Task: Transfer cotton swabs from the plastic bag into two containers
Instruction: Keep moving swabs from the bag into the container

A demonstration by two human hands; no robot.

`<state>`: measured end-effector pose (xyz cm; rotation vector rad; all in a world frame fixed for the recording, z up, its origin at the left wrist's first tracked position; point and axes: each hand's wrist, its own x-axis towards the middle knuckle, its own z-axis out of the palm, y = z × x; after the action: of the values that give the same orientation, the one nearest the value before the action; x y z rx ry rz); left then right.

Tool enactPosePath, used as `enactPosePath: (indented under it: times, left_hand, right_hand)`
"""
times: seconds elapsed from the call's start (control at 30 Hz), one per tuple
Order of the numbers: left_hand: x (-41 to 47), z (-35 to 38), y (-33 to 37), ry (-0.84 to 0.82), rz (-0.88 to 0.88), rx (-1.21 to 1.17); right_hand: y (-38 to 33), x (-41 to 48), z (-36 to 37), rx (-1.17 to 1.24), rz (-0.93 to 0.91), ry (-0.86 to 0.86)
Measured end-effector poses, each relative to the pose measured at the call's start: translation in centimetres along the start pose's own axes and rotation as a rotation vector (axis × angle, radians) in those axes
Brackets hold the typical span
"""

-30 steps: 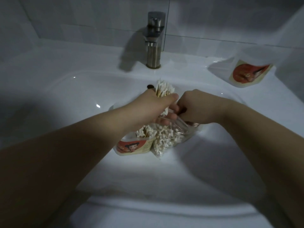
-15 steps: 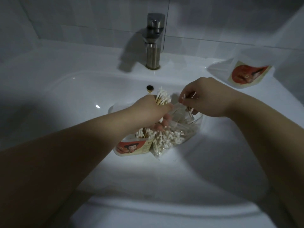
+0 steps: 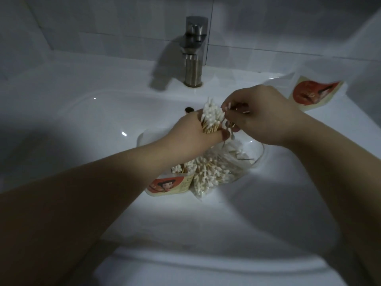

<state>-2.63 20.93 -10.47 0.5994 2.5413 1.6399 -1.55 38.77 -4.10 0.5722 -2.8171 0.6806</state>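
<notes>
In a dim tiled bathroom sits a white ceramic sink basin [image 3: 226, 223]. The left hand [image 3: 193, 133] has its grip curled round a bundle of wooden-stemmed cotton swabs [image 3: 212, 116], tips toward 12 o'clock. The right hand [image 3: 259, 118], at its 3 o'clock, pinches a few (their lie is unclear). At 6 o'clock lie the clear plastic bag [image 3: 218, 172] and the orange-labelled clear container [image 3: 167, 184], nearer the left hand.

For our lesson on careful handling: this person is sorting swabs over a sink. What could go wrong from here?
1. The left hand grips a full bundle above the sink while the right hand pinches a few swabs beside it. Loose ones could slip into the sink, perhaps toward the hole behind.
2. The container and bag sit on the sink's slope right under the left forearm, so a nudge might tip them.
</notes>
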Motion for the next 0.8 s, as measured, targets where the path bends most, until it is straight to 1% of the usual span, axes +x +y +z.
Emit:
enactPosePath:
  times: [0.13,0.23,0.4,0.63,0.8]
  left_hand:
    - [0.1,-0.1,0.2,0.002,-0.076,-0.130]
    - [-0.1,0.2,0.2,-0.051,-0.131,-0.268]
    - [0.0,0.3,0.2,-0.037,-0.163,-0.264]
    - [0.1,0.2,0.3,-0.028,-0.152,-0.226]
    - [0.1,0.1,0.5,-0.047,-0.177,-0.269]
  right_hand:
    - [0.2,0.1,0.4,0.111,0.067,-0.021]
    - [0.2,0.3,0.7,0.172,0.088,0.003]
    - [0.3,0.4,1.3,0.258,0.139,0.003]
    - [0.4,0.5,1.1,0.357,0.178,0.062]
    - [0.5,0.8,1.3,0.502,0.279,0.086]
